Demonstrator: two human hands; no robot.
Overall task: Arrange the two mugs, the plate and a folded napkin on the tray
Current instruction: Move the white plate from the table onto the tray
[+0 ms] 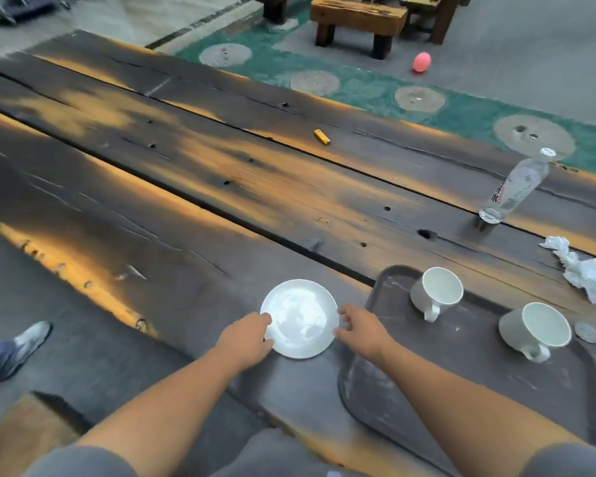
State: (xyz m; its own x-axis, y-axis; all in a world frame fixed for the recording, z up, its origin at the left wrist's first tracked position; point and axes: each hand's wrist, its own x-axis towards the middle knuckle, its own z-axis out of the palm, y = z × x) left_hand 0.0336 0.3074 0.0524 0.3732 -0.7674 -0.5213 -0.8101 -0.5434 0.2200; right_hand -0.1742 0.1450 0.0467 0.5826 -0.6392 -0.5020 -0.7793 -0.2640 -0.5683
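Head view: the left hand [246, 333] and right hand [356, 327] bracket opposite rims of the plate [300, 318] on the table [186, 187], fingers touching, seemingly to lift it level onto the tray [461, 390] already holding both mugs [436, 292].

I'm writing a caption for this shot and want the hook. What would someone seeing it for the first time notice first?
The round white plate on the dark scorched wooden table, with the left hand and right hand at its opposite edges. To its right, two white ceramic mugs stand on the dark grey plastic tray; a clear plastic water bottle stands behind them.
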